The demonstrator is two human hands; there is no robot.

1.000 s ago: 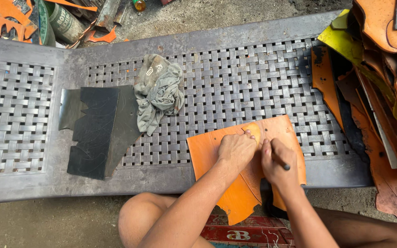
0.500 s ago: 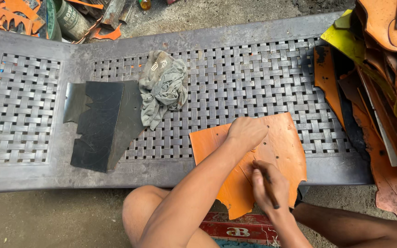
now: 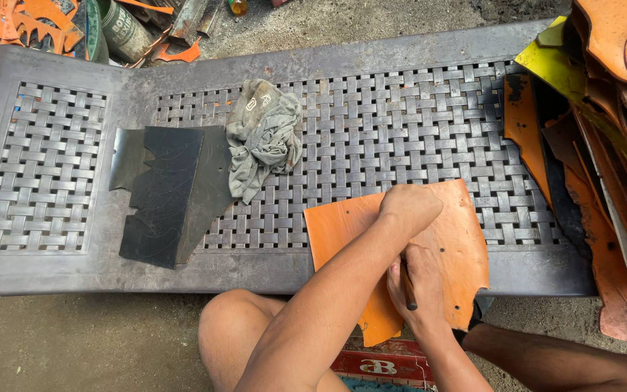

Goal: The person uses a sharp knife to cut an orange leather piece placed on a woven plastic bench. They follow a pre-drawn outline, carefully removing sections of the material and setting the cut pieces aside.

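1. Grey woven-pattern metal surface [image 3: 415, 109] stands on a rough concrete floor [image 3: 74, 341] and carries all the work; the person sits at its near edge, one bare knee [image 3: 234, 327] just below it.
2. Right hand [image 3: 419, 287] has its grip closed around a thin dark tool [image 3: 406, 284], fingers curled tight and the tool running down through the fist over the orange sheet [image 3: 459, 239].
3. Left hand [image 3: 408, 207] lies knuckles-up on the same sheet, fingers bent under and pressing it flat; it holds nothing in its grip, only bears down. Its forearm crosses from the lower left over the sheet's near part.
4. That orange sheet rests at the near right of the surface, its lower part hanging past the near edge above a red box [image 3: 379, 359] on the floor.
5. Just to the right, a heap of orange and yellow offcuts [image 3: 604, 109] crowds the surface's end, close to the sheet's right edge.
6. To the left there is open lattice between the sheet and a dark grey cut sheet [image 3: 168, 192], which lies well apart from the hands.
7. A crumpled grey rag [image 3: 263, 138] touches the dark sheet's upper right corner.
8. Beyond the far edge lie orange scraps [image 3: 9, 29] and a tin can [image 3: 121, 29].
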